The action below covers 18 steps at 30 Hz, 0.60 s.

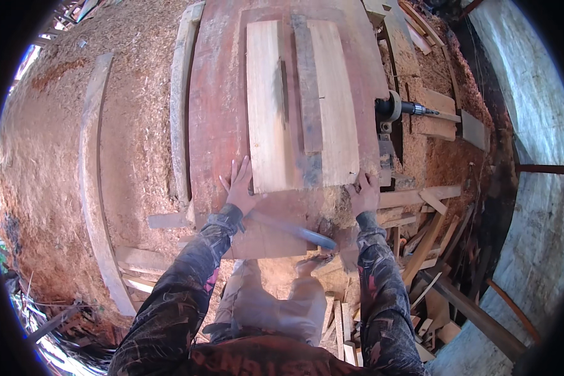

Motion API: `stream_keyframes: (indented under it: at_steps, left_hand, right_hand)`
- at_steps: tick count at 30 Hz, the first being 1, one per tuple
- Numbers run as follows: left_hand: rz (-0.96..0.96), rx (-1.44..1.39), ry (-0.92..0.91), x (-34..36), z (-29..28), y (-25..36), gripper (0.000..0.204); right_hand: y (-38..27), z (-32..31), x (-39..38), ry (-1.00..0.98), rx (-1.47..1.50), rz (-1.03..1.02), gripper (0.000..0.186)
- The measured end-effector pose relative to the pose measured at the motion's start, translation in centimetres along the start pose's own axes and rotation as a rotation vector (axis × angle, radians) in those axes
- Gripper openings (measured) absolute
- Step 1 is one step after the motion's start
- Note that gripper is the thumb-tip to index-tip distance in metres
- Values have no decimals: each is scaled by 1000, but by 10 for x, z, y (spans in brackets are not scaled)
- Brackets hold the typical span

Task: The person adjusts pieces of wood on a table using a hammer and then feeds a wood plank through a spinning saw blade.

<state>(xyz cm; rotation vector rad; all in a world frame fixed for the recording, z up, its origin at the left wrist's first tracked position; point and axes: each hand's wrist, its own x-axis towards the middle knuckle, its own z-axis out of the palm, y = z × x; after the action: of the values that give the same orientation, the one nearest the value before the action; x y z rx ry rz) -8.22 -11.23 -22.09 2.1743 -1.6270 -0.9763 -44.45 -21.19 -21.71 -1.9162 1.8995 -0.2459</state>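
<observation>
Two pale wooden boards lie lengthwise on a worn reddish worktable (219,81). My left hand (239,187) is open, fingers spread, beside the near left corner of the left board (266,113). My right hand (364,194) has its fingers bent around the near right corner of the right board (339,119). Between the boards runs a dark, narrow wooden strip (307,88), lying against the right board. A thin dark upright edge, perhaps a saw blade (283,94), shows along the left board's right side. Below my hands, a grey elongated thing (316,238) is blurred.
A metal spindle with a chuck (413,108) sticks out at the table's right side. Offcuts and planks (429,250) are heaped at the lower right. Sawdust (138,125) covers the ground at left, where a long plank (94,169) lies. A pale sheet (532,62) hangs far right.
</observation>
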Motion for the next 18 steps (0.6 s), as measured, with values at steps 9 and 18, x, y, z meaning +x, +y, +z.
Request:
stream_keyframes:
  at_steps: [9, 18]
  left_hand:
    - [14, -2, 1, 1, 0, -8, 113]
    - [-5, 0, -19, 1, 1, -6, 112]
  right_hand:
    - [-7, -4, 3, -42, 97, 53, 66]
    - [1, 1, 3, 47, 125, 1, 63]
